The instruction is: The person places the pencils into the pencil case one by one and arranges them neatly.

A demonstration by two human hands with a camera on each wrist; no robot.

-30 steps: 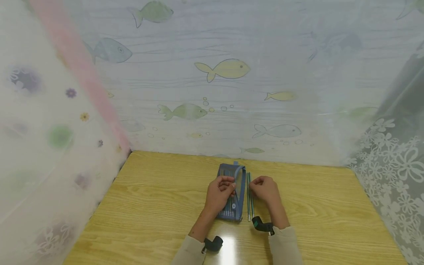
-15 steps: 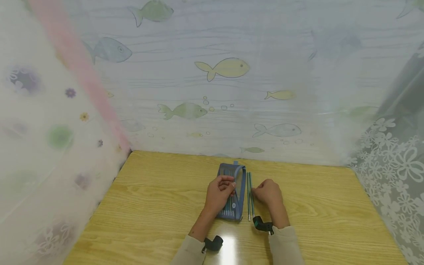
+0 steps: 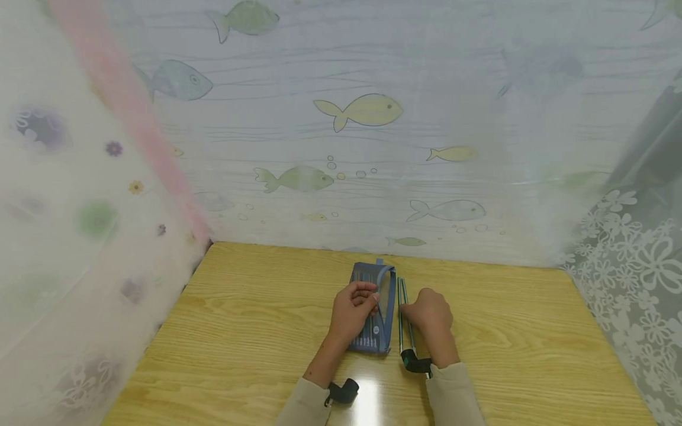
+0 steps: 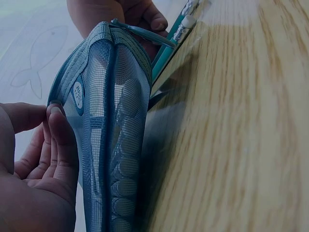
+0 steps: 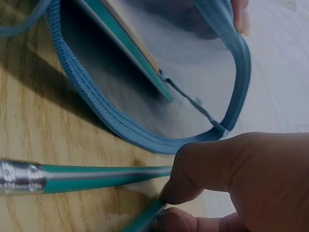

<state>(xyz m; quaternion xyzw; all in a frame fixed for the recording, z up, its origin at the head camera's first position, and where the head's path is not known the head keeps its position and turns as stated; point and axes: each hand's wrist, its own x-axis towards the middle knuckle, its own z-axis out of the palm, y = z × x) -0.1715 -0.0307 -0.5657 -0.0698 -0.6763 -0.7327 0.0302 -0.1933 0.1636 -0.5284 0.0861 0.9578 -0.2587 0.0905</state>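
Observation:
A blue mesh pencil case (image 3: 364, 340) lies on the table with its zipped mouth gaping on the right side. My left hand (image 3: 351, 313) pinches the rim of that mouth between thumb and forefinger, as the left wrist view also shows. Through the opening, a teal pencil (image 5: 130, 48) shows inside. To the right of the case, my right hand (image 3: 430, 313) pinches one green pencil (image 5: 145, 215) between thumb and forefinger. Alongside it on the table is a second green pencil (image 5: 101, 177) with a silver ferrule. White eraser ends line the case's lower end.
The wood-grain table (image 3: 256, 331) meets a fish-printed curtain (image 3: 367, 148) just behind the case. A flower-patterned sheet (image 3: 96, 219) borders the left, and a lace-like sheet (image 3: 650, 284) the right. Black wrist cameras (image 3: 343, 391) sit at both cuffs.
My right hand shifted slightly right, then back left onto the right-hand pencil, whose lower end has swung rightward, widening the gap between the two pencils. The left hand and case stay put.

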